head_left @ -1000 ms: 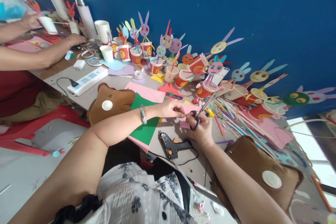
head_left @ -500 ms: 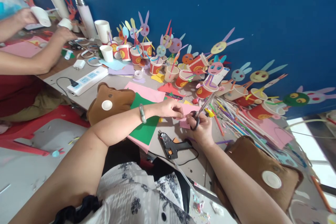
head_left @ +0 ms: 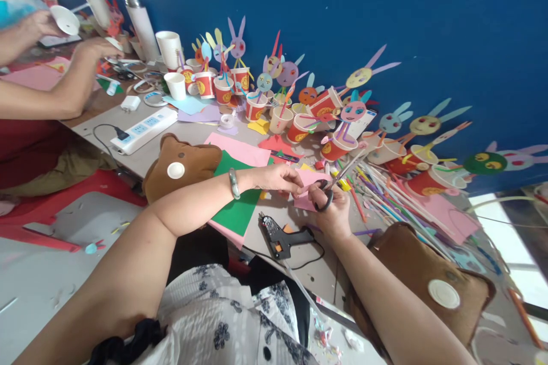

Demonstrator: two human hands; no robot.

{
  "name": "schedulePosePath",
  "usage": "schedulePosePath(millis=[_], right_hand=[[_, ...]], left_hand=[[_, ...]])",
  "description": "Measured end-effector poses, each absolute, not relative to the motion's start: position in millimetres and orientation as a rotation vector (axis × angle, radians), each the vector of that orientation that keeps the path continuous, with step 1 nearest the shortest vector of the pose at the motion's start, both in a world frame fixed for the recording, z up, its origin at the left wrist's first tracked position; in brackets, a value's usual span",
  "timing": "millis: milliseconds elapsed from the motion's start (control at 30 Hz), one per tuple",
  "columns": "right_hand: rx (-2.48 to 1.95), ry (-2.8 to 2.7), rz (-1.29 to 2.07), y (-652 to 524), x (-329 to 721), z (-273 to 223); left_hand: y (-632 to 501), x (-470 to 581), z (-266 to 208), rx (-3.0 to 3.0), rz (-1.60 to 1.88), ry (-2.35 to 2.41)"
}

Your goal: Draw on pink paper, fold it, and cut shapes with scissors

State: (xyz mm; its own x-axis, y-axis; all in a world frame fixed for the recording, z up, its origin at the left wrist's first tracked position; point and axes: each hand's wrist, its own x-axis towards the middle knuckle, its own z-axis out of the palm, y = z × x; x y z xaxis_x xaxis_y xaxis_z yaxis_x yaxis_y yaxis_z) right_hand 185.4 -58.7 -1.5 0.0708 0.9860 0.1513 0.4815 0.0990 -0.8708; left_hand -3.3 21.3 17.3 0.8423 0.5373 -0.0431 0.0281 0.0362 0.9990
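Note:
My left hand (head_left: 280, 178), a jade-coloured bangle at its wrist, is closed in a pinch, with a small piece of pink paper (head_left: 305, 189) at its fingertips. Just right of it, my right hand (head_left: 334, 211) grips a pair of scissors (head_left: 324, 196) by the dark handles. The metal blades point up and away to the right, clear of the paper. More pink paper (head_left: 303, 202) lies under the hands. A black glue gun (head_left: 280, 236) rests on the table below them, and a green sheet (head_left: 235, 211) lies under my left forearm.
Paper cups with rabbit figures (head_left: 338, 145) line the blue wall. Coloured sticks (head_left: 394, 194) lie to the right, beside a brown cushion (head_left: 428, 279). Another brown cushion (head_left: 182, 165) and a power strip (head_left: 145, 130) are leftward. A co-worker's hands (head_left: 47, 25) handle white cups at far left.
The scissors have turned in my right hand, their blades swinging rightward and the handle loops showing more. My left hand has shifted slightly right. The co-worker's cup has tilted.

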Motion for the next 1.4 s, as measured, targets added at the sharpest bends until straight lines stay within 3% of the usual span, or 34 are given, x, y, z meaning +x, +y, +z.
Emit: schedulePosePath(millis=[200,1400], right_hand=[[-1.41,-1.286,0.816,-58.4,182.5,-3.5],[-1.405,-1.357,0.857,-54.3,187.9,-12.6]], left_hand=[[20.6,-2.6,16.1,1.446,0.414,0.474],[12.6,-0.1,25.3,1.385,0.513,0.592]])
